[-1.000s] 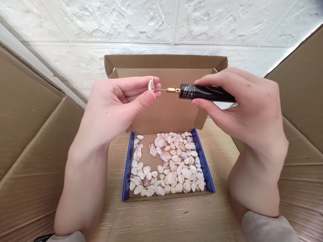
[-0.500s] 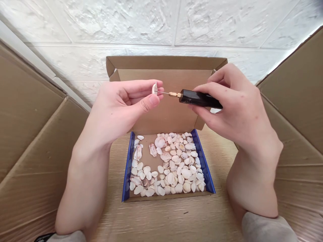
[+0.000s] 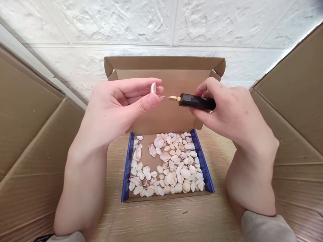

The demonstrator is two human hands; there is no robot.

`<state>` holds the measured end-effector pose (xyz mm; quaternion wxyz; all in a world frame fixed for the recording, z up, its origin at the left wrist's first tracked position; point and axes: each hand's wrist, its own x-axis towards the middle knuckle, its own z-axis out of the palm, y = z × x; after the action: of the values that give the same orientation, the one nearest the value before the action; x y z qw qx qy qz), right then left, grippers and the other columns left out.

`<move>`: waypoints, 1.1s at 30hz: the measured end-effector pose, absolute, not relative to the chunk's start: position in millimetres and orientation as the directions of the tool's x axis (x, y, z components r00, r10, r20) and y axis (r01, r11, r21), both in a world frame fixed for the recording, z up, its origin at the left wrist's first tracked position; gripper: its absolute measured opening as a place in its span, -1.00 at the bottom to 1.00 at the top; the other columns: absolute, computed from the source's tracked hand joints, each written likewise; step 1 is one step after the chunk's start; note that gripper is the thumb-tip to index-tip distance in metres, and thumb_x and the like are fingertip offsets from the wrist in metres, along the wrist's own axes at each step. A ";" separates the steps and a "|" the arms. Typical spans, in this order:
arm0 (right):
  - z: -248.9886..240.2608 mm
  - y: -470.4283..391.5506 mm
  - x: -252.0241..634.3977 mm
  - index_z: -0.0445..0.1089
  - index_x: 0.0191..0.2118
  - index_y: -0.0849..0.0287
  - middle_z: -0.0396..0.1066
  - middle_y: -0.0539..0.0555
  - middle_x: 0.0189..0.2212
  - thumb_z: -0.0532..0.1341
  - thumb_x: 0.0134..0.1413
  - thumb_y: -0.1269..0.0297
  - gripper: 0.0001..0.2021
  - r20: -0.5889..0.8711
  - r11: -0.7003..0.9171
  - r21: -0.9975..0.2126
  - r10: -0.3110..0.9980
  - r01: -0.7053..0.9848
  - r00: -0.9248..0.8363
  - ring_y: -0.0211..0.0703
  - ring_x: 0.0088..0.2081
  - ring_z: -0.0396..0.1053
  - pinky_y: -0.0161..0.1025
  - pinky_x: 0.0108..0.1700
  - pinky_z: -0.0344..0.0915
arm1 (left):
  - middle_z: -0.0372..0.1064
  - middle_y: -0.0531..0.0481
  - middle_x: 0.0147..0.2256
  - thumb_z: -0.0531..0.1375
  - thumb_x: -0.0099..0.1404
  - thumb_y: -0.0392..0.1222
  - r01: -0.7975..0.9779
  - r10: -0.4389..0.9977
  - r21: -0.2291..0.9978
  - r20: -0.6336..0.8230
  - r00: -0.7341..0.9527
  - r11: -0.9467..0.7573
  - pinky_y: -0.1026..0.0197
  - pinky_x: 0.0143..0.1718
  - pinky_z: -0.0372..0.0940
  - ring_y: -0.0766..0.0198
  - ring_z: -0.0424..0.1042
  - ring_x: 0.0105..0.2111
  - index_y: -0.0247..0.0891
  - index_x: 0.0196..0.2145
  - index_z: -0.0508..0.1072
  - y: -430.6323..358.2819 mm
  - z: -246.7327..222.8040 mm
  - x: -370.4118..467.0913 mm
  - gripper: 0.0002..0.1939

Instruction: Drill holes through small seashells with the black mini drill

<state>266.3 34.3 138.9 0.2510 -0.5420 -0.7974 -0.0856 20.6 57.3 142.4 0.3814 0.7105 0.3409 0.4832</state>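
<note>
Between the thumb and fingers of my left hand point(image 3: 126, 99) a small white seashell point(image 3: 153, 87) is pinched upright, its edge turned to me. My right hand point(image 3: 227, 106) grips a black pen-shaped hand drill point(image 3: 195, 102) with a brass chuck point(image 3: 174, 98). From the chuck a thin drill bit point(image 3: 164, 96) points left, its tip by my left thumb just below the shell; whether it touches the shell I cannot tell. Below both hands, an open cardboard box point(image 3: 205, 168) with blue side walls holds many pale seashells point(image 3: 185, 173).
The box's raised lid point(image 3: 164, 117) stands behind the hands, against a white brick-patterned wall point(image 3: 121, 23). Cardboard panels rise at the left point(image 3: 30, 134) and right point(image 3: 297, 134). A small dark sliver point(image 3: 185, 212) lies on the wooden table point(image 3: 151, 222).
The drill has dropped slightly and its bit now sits lower, near my thumb instead of against the middle of the shell. My right hand's fingers have shifted on the drill body.
</note>
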 end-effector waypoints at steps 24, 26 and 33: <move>146.0 31.4 267.3 0.35 -0.30 0.08 0.35 -0.05 -0.49 0.22 0.16 -0.05 -0.71 0.440 0.482 -0.262 0.830 0.836 -0.341 -0.25 -0.49 0.22 -0.23 -0.42 0.09 | 0.58 -0.03 -0.23 0.36 0.21 -0.32 -0.099 0.811 0.818 0.574 0.108 -0.566 0.22 -0.17 0.60 0.15 0.60 -0.18 -0.34 -0.23 0.64 50.9 143.6 35.1 -0.86; 145.4 33.4 267.6 0.36 -0.30 0.08 0.36 -0.02 -0.44 0.18 0.20 -0.01 -0.75 0.469 0.507 -0.238 0.807 0.828 -0.359 -0.23 -0.45 0.25 -0.22 -0.40 0.12 | 0.57 -0.05 -0.22 0.35 0.23 -0.32 -0.114 0.818 0.828 0.561 0.126 -0.549 0.20 -0.15 0.60 0.15 0.59 -0.17 -0.36 -0.23 0.64 50.6 144.4 34.5 -0.87; 143.1 34.5 270.5 0.35 -0.25 0.03 0.39 -0.02 -0.42 0.23 0.17 0.02 -0.79 0.586 0.472 -0.214 0.762 0.855 -0.275 -0.17 -0.42 0.30 -0.20 -0.38 0.20 | 0.57 -0.01 -0.20 0.35 0.24 -0.26 -0.094 0.835 0.839 0.543 0.093 -0.536 0.15 -0.13 0.59 0.14 0.58 -0.16 -0.26 -0.30 0.66 52.9 146.7 30.1 -0.93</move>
<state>270.5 34.5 143.1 0.3225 -0.5086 -0.7951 -0.0719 30.1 52.9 146.7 0.3827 0.6324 0.2927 0.6066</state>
